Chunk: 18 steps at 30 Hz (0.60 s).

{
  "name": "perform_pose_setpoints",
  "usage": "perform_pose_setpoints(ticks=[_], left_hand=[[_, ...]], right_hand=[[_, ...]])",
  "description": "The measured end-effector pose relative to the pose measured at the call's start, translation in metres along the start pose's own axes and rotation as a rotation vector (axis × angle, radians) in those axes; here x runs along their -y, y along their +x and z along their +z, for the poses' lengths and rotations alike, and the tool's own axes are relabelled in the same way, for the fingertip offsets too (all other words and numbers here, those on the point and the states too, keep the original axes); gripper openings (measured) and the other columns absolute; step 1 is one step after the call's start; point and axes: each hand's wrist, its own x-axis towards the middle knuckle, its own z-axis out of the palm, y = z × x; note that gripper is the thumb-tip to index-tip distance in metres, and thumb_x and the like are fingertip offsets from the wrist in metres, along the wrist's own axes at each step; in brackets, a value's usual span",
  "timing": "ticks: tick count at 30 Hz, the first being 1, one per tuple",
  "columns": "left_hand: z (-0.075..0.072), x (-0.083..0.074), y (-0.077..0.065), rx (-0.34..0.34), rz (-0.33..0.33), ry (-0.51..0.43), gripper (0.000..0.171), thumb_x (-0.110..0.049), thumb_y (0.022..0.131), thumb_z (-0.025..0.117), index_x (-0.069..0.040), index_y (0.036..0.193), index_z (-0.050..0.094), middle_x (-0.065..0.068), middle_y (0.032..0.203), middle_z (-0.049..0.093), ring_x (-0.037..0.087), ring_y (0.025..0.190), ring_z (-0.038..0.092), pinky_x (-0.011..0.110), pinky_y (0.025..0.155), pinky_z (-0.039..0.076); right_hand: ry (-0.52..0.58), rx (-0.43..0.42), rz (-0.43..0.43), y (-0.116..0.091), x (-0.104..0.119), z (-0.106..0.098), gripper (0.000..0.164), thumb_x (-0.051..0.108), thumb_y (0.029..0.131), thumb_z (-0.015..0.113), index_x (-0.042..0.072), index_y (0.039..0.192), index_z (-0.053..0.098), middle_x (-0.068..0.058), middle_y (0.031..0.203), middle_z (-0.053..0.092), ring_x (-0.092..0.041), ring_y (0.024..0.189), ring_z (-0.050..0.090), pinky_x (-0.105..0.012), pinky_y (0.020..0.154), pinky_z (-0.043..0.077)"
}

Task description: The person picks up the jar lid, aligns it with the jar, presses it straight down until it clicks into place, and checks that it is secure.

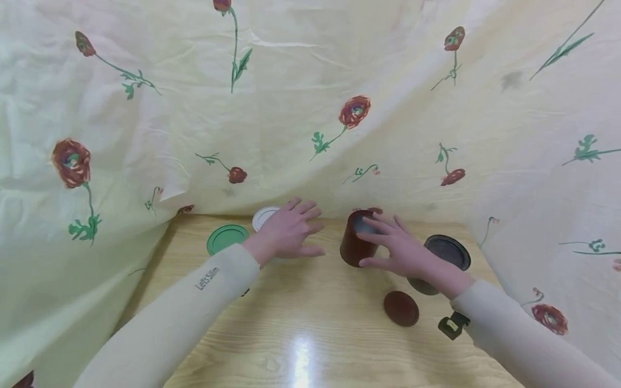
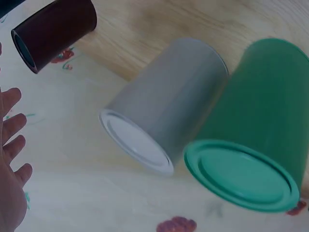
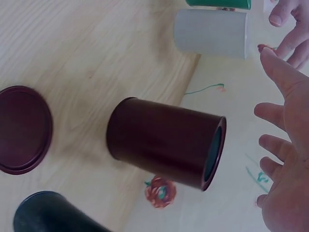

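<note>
My left hand (image 1: 293,229), its fingers spread, hovers just right of a grey-white canister (image 2: 164,92) with a white lid (image 1: 264,215). Left of that stands a lidded green canister (image 2: 270,101). Fingers spread too, my right hand (image 1: 402,252) hangs beside and above a dark red canister (image 3: 164,140), partly covering its open top in the head view. In the right wrist view this hand and the canister are apart. A dark red lid (image 1: 401,309) lies on the table, nearer to me. Neither hand holds anything.
A black canister (image 1: 443,250) stands behind my right wrist, partly hidden by it. The canisters stand on a light wooden table (image 1: 301,323). Flower-patterned cloth (image 1: 291,124) hangs at the table's back and sides.
</note>
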Motion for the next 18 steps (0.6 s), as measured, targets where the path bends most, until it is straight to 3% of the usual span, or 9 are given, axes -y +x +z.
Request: perform_pose_setpoints(ticks=[10,18], left_hand=[[0.020,-0.022,0.018,0.041,0.023,-0.024,0.073,-0.076,0.101,0.049,-0.025,0.151,0.064,0.006,0.164,0.050,0.030,0.158,0.036,0.052,0.131,0.024],[0.031,-0.042,0.029,0.070,0.029,-0.025,0.073,-0.076,0.102,0.046,-0.029,0.156,0.058,0.003,0.167,0.046,0.028,0.161,0.031,0.050,0.133,0.019]], right_hand=[[-0.010,-0.023,0.047,-0.032,-0.012,0.005,0.061,0.044,0.096,0.080,0.011,0.145,0.068,-0.021,0.166,0.043,-0.047,0.158,0.027,-0.074,0.126,0.009],[-0.022,-0.119,0.009,-0.054,-0.012,0.015,0.061,0.036,0.091,0.086,0.010,0.143,0.070,-0.026,0.162,0.047,-0.054,0.152,0.035,-0.077,0.123,0.015]])
